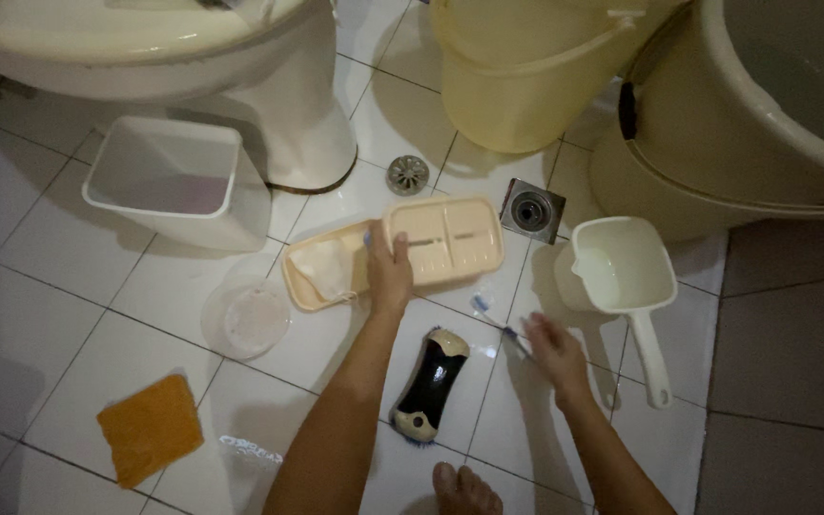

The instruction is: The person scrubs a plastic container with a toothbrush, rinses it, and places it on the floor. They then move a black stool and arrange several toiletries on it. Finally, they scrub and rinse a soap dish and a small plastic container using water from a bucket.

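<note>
Down on the white tile floor, middle of the scene, looks like the scrubbing step: left hand clamps the near edge of the cream soap dish lid, base just left. Right hand, blurred, pinches a toothbrush, near the lid's right corner. I'd guess next it needs bristles on the lid.
</note>
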